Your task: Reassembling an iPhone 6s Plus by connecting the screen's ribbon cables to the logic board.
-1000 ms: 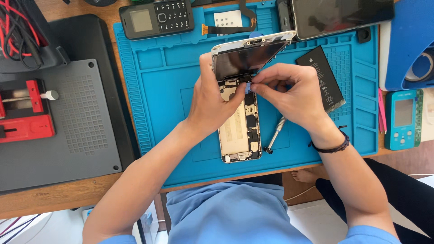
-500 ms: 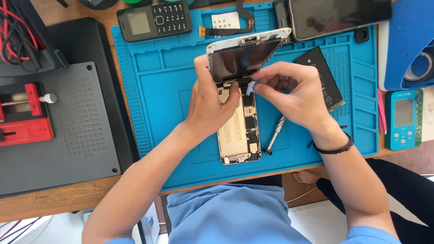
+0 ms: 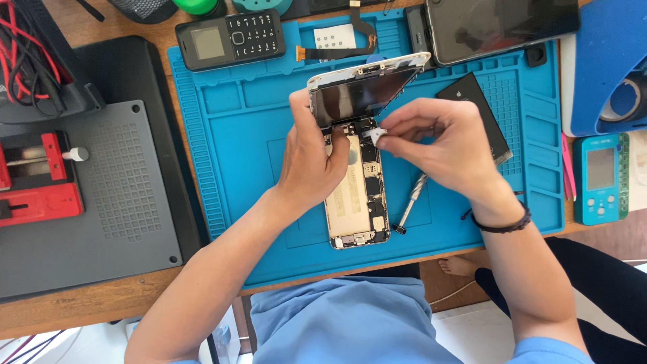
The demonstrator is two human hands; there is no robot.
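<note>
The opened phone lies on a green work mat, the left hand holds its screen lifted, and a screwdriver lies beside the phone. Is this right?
Not quite: the work mat is blue, not green, as the head view shows. The rest holds: the left hand holds the screen of the opened phone lifted, and a screwdriver lies beside it.

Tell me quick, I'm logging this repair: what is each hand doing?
Left hand: closed on the lifted phone screen.
Right hand: pinching a small white part.

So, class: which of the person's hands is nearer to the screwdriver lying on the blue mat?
Right. The right hand is just above the screwdriver, almost over its handle. The left hand is farther off, across the opened phone, propping its lifted screen.
</note>
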